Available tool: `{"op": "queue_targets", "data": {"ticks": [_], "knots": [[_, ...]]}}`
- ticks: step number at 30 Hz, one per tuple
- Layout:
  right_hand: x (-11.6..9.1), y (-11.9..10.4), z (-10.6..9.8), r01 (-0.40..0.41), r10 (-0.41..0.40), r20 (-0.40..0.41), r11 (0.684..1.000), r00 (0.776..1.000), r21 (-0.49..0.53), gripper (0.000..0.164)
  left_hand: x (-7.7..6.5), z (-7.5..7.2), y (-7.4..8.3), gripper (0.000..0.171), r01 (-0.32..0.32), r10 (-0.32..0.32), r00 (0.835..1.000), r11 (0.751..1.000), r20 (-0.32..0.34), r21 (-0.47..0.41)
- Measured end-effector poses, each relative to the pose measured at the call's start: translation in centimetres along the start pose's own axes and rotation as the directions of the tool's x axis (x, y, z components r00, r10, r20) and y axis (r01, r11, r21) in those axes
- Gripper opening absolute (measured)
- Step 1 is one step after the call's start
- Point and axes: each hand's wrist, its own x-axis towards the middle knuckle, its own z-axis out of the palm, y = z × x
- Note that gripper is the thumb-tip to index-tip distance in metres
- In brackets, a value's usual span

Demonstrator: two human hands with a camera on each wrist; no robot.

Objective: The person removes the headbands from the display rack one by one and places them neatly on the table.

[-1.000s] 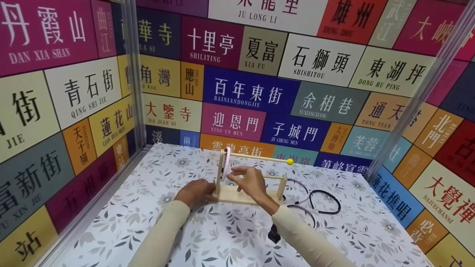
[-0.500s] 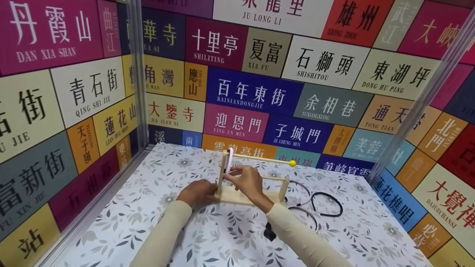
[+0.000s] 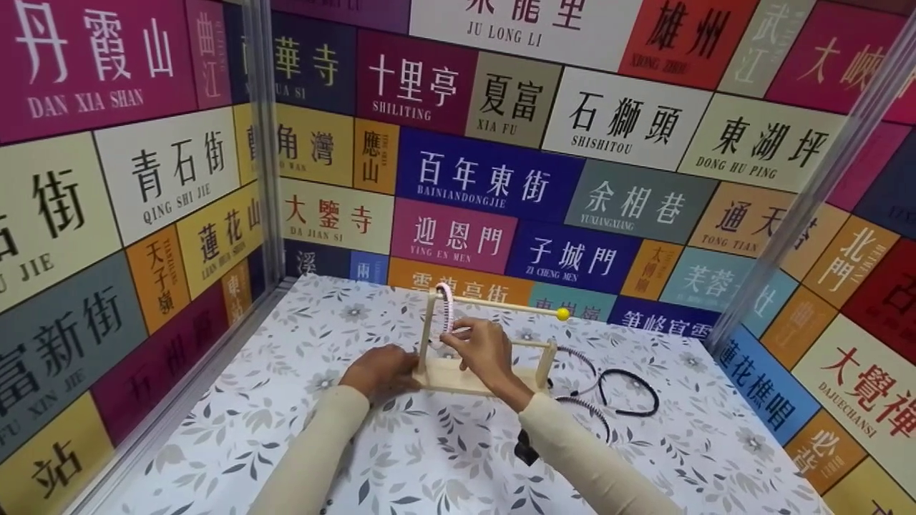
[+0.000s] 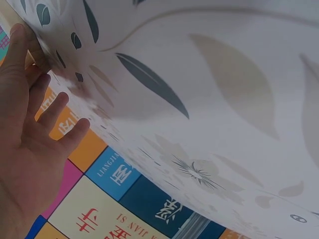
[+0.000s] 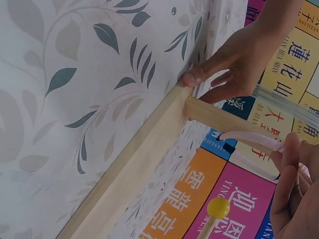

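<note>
A pale wooden rack (image 3: 458,375) stands on the table, its upper rod tipped with a yellow ball (image 3: 563,313). My left hand (image 3: 383,368) grips the left end of its base; in the left wrist view, thumb and index finger meet the wood (image 4: 37,55) while the other fingers spread loosely. A pink ridged headband (image 3: 446,304) hangs over the upper rod close to the tall post (image 5: 219,117). With thumb and fingers, my right hand (image 3: 483,350) pinches the headband's lower part. The right wrist view shows the same pink band (image 5: 249,136) arching beside the post.
Right of the rack lie a black headband (image 3: 630,410), a thin pinkish headband (image 3: 580,357) and a dark toothed one (image 3: 597,411). A black object (image 3: 526,450) sits partly under the right forearm. Printed sign panels (image 3: 494,172) wall in the floral-covered table.
My right fingers have closed on the headband's lower part. Its lower end has swung right, away from the post. The left hand stays on the base.
</note>
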Motion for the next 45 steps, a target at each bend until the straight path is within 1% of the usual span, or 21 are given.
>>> {"op": "queue_targets", "data": {"ticks": [3, 8, 14, 17, 19, 20, 22, 25, 27, 29, 35, 38, 42, 45], "knots": [[0.0, 0.3, -0.5, -0.009, 0.009, -0.005, 1.0, 1.0, 0.014, 0.021, 0.1, -0.1, 0.0, 0.03, -0.01, 0.01, 1.0, 1.0, -0.001, -0.005], [-0.1, 0.6, -1.5, -0.008, 0.009, -0.019, 1.0, 1.0, 0.029, 0.023, 0.4, -0.1, -0.1, 0.033, 0.004, -0.004, 1.0, 1.0, -0.001, -0.021], [-0.3, 1.0, -3.2, 0.008, -0.006, -0.049, 1.0, 0.999, 0.028, 0.027, 0.5, 0.0, -0.2, 0.029, 0.057, -0.055, 0.998, 0.995, 0.029, -0.082], [-0.4, 1.2, -3.9, -0.004, 0.006, -0.056, 0.999, 0.998, 0.035, 0.025, 0.6, 0.1, -0.4, 0.029, 0.078, -0.075, 0.997, 0.991, 0.033, -0.108], [-0.4, 1.4, -4.5, -0.02, 0.023, -0.058, 0.999, 0.998, 0.043, 0.023, 0.7, 0.2, -0.5, 0.03, 0.083, -0.08, 0.996, 0.991, 0.03, -0.103], [-0.4, 1.4, -4.7, -0.028, 0.031, -0.062, 0.999, 0.998, 0.041, 0.024, 0.7, 0.3, -0.6, 0.03, 0.084, -0.081, 0.996, 0.991, 0.03, -0.102], [-0.4, 1.6, -5.2, -0.038, 0.04, -0.072, 0.999, 0.997, 0.031, 0.025, 0.8, 0.4, -0.6, 0.028, 0.064, -0.062, 0.998, 0.995, 0.026, -0.083], [-0.4, 2.0, -6.1, -0.036, 0.037, -0.087, 0.999, 0.996, 0.018, 0.027, 1.0, 0.5, -0.7, 0.026, 0.043, -0.041, 0.999, 0.997, 0.023, -0.061], [-0.4, 2.4, -6.6, -0.033, 0.035, -0.096, 0.999, 0.995, 0.019, 0.028, 1.0, 0.5, -0.6, 0.026, 0.036, -0.035, 0.999, 0.997, 0.022, -0.061], [-0.5, 2.8, -7.2, -0.038, 0.041, -0.105, 0.999, 0.994, 0.029, 0.028, 1.1, 0.5, -0.6, 0.028, 0.049, -0.047, 0.999, 0.997, 0.027, -0.065], [-1.0, 4.2, -8.7, -0.065, 0.066, -0.135, 0.998, 0.989, 0.015, 0.028, 1.1, 0.5, -0.5, 0.036, 0.077, -0.073, 0.996, 0.993, 0.048, -0.084], [-1.2, 4.8, -9.6, -0.086, 0.089, -0.141, 0.996, 0.986, 0.023, 0.028, 1.0, 0.4, -0.5, 0.039, 0.091, -0.084, 0.995, 0.989, 0.059, -0.116], [-1.5, 5.4, -10.7, -0.105, 0.107, -0.139, 0.994, 0.984, 0.022, 0.028, 1.0, 0.4, -0.4, 0.041, 0.099, -0.09, 0.994, 0.984, 0.064, -0.151], [-1.8, 6.0, -11.6, -0.11, 0.112, -0.15, 0.994, 0.982, 0.015, 0.026, 1.0, 0.4, -0.3, 0.041, 0.092, -0.084, 0.995, 0.985, 0.056, -0.145]]}}
